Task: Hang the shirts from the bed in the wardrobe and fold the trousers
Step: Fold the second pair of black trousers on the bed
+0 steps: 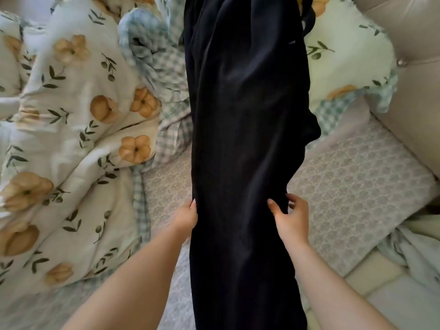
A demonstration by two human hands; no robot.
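Dark navy trousers [245, 129] lie stretched lengthwise down the middle of the bed, from the top of the view to the bottom edge. My left hand [187, 216] is at the left edge of the cloth, its fingers tucked under the fabric and mostly hidden. My right hand [289, 216] pinches the right edge of the trousers between thumb and curled fingers. Both hands are level with each other, about two thirds of the way down the garment.
A rumpled floral duvet [71, 144] fills the left of the bed. A floral pillow [342, 58] lies at the upper right against the beige padded headboard [414, 96]. Patterned grey mattress [352, 186] shows on the right. Crumpled pale fabric [414, 253] lies at the right edge.
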